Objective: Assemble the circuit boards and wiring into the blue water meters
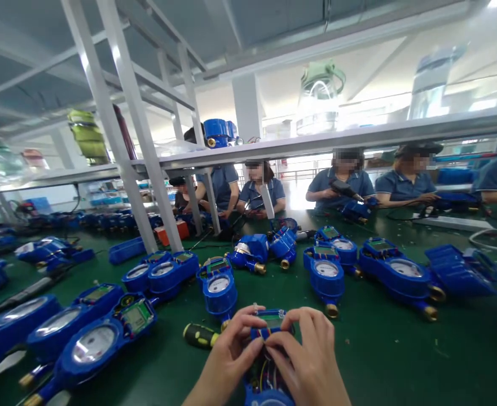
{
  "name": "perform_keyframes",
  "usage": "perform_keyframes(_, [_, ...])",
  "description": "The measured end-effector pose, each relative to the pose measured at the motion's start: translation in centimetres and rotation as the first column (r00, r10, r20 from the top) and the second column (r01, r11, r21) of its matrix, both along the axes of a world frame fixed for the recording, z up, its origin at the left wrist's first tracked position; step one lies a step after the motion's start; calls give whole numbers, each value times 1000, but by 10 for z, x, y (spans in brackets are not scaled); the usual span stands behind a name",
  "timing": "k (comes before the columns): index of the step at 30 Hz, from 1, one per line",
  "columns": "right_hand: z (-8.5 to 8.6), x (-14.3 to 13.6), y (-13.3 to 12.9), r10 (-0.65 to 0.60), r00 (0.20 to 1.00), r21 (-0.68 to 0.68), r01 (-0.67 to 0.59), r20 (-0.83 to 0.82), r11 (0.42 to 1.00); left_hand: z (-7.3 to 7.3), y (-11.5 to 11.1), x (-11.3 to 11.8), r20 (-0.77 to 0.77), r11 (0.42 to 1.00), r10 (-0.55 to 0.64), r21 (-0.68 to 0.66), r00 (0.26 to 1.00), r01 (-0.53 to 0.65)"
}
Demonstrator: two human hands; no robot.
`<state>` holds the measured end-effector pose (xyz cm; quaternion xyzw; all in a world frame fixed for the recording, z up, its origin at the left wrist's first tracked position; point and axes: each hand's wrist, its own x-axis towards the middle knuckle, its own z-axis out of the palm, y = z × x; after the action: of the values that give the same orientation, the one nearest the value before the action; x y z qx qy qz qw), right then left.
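Observation:
A blue meter [269, 395] with coloured wires and a small display board [273, 319] lies at the bottom centre, between my hands. My left hand [237, 349] grips the board's left side, thumb and fingers closed on it. On the right side, my right hand [309, 347] has its fingers bent around the board's edge, with thumb and fingertips near the wires below the display. The exact spot the fingertips pinch is partly hidden. Just left of my left hand lies a black and yellow screwdriver [201, 335].
Blue meters [89, 345] lie at the left, others [325, 270] beyond my hands and at the right [400, 270]. A white shelf [273, 148] on metal posts spans the green table [383, 349]. Several people in blue shirts sit across it, one holding a dark tool [344, 188].

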<state>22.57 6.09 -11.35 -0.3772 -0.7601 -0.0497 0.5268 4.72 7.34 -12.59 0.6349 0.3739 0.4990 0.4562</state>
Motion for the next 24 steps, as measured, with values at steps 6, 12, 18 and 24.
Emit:
perform_keyframes(6, [5,5,-3,14,998,-58,-10,68,998,3,-5,1,-1,1000,6,-6,1000,-6])
perform_keyframes(12, [5,6,-2,27,995,-106,-17,92,994,1,-5,2,-10,1000,14,18,1000,-14])
perform_keyframes(18, [5,5,-1,36,995,-106,-27,89,994,2,-6,8,-7,996,68,62,998,-68])
perform_keyframes(24, [5,4,-1,14,994,-60,-8,109,998,6,-7,11,-30,987,130,103,991,-126])
